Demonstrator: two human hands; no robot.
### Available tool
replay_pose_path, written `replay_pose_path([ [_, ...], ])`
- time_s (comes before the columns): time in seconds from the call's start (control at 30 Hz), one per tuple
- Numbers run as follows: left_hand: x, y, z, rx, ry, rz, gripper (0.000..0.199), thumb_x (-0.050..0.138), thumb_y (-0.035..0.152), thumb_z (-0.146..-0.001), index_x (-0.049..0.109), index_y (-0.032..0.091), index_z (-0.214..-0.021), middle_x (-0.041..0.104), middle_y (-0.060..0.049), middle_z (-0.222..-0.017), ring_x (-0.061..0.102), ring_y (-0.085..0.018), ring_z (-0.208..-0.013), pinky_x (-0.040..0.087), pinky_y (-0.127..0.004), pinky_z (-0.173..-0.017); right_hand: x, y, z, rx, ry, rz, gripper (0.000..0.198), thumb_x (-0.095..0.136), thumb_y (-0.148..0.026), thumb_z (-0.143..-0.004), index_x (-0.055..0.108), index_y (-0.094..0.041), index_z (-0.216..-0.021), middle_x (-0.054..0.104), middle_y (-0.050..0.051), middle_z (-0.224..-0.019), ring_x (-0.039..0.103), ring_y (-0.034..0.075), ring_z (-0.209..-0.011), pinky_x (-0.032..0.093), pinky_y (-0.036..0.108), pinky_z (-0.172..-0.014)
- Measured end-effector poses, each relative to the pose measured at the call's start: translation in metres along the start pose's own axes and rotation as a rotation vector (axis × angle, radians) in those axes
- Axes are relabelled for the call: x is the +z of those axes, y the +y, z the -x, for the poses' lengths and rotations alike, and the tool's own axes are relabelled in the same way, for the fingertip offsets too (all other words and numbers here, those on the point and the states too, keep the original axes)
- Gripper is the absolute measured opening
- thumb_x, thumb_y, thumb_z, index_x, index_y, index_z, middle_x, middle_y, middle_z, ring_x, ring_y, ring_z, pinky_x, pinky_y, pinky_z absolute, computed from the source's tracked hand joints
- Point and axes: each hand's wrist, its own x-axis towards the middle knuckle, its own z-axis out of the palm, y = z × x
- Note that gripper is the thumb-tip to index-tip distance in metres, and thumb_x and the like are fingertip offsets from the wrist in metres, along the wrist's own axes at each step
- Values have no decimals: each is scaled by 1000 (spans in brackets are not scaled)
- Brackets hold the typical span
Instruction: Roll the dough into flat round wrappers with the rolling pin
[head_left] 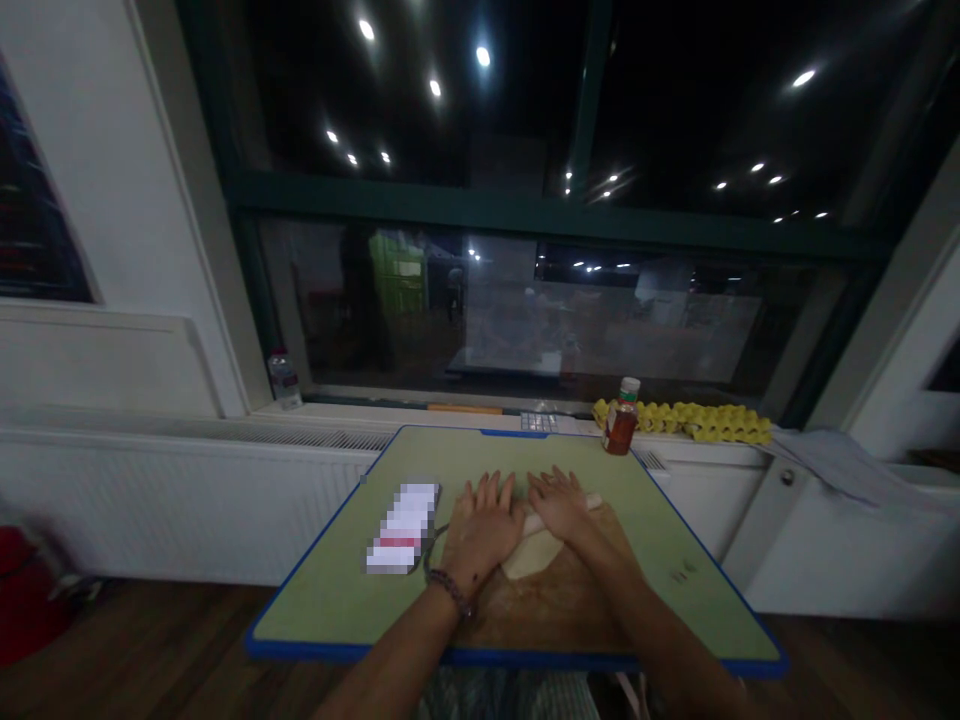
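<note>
A light-coloured rolling pin (595, 501) lies across a flattened sheet of pale dough (534, 556) on a brown wooden board (551, 612). My left hand (489, 528) rests over the pin's left part with its fingers stretched forward, and a beaded bracelet (448, 588) circles that wrist. Flat on the pin's right part lies my right hand (559, 503), fingers extended and slightly apart. Both palms hide much of the pin, and its left end is out of sight. Neither hand is wrapped around it.
The board sits on a green table (322, 590) with a blue edge. A phone (403, 528) with a blurred screen lies left of the board. At the back right stands a bottle of reddish-brown liquid (620, 418). Yellow egg trays (697, 420) and a clear bottle (285, 380) line the windowsill.
</note>
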Motion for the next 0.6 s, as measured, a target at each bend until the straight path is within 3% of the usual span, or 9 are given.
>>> replay_pose_path([
  [0.17, -3, 20, 40, 135, 137, 6, 49, 30, 37, -97, 37, 31, -145, 38, -4, -152, 27, -27, -142, 1, -64, -114, -4, 13, 58, -143, 65, 9, 50, 24, -22, -96, 48, -18, -140, 46, 8, -146, 27, 27, -142, 19, 49, -114],
  [0.27, -6, 26, 44, 133, 161, -7, 49, 30, 37, -97, 37, 30, -145, 38, -4, -152, 23, -29, -143, -5, -67, -112, -8, 13, 67, -132, 54, -14, 52, 21, -23, -97, 45, -17, -142, 43, 7, -148, 26, 27, -142, 18, 50, -115],
  [0.43, -11, 13, 8, -14, 38, -40, 53, 30, 37, -96, 37, 21, -146, 34, -9, -154, 20, -29, -144, 4, -61, -115, -15, -2, 22, -8, -80, 14, 49, 24, -25, -97, 50, -20, -138, 47, 10, -144, 31, 26, -140, 18, 48, -114],
  [0.6, -9, -4, -20, -135, 16, -83, 60, 33, 33, -92, 30, 13, -149, 27, -15, -156, 18, -33, -145, 8, -61, -114, -19, -14, -16, 15, -67, 3, 48, 29, -30, -97, 46, -22, -141, 49, 11, -143, 35, 27, -137, 18, 51, -112],
])
